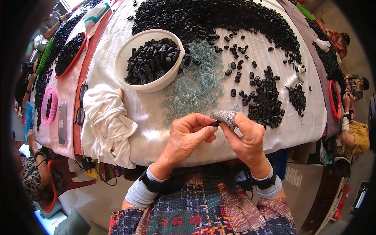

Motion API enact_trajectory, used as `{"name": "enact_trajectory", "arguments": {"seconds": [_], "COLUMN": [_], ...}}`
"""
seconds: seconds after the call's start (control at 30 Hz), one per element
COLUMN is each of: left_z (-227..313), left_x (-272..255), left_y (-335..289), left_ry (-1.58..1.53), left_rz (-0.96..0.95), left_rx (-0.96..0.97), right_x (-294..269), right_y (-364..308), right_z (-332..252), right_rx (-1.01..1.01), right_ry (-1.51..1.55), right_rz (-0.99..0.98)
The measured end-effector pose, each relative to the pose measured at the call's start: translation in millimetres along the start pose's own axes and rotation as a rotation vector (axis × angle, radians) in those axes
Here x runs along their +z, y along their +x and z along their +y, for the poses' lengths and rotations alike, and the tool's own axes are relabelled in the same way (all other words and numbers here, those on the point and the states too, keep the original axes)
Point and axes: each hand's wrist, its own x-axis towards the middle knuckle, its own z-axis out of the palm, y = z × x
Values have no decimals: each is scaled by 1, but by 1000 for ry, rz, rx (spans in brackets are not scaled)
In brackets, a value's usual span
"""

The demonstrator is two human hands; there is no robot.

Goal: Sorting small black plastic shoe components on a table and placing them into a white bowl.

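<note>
My left hand (192, 132) pinches a small black plastic part (215, 123) between thumb and fingers. From the other side my right hand (246, 137) meets it, its thumb and fingertips pressed close to the same part. A grey knitted cover (225, 116) wraps a finger of the right hand and hides part of the grip. Just beyond my hands lies a loose heap of thin clear-grey springs (197, 78). To its right sits a pile of black tube-shaped plastic parts (268, 102), with a smaller pile of finer black pieces (296, 100) beside it.
A white bowl (122, 74) full of black parts stands left of the springs. A long black mound (211, 17) spans the far side. A crumpled white cloth (103, 123), glasses (80, 116) and a phone (62, 123) lie at left. Other people work at both sides.
</note>
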Motion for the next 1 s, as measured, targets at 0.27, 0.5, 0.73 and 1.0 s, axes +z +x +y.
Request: {"name": "enact_trajectory", "arguments": {"seconds": [0.27,0.5,0.73,1.0], "left_z": [1,2,4,17], "left_x": [3,10,8,4], "left_y": [0,-2,1,2], "left_ry": [41,61,68,-38], "left_rz": [21,95,72,88], "left_rx": [-18,-41,-73,-148], "right_x": [8,13,16,6], "right_y": [-11,-17,-16,2], "right_z": [2,2,1,-3], "right_rx": [74,78,55,-62], "right_ry": [-33,-95,-45,-33], "right_rz": [64,83,91,16]}}
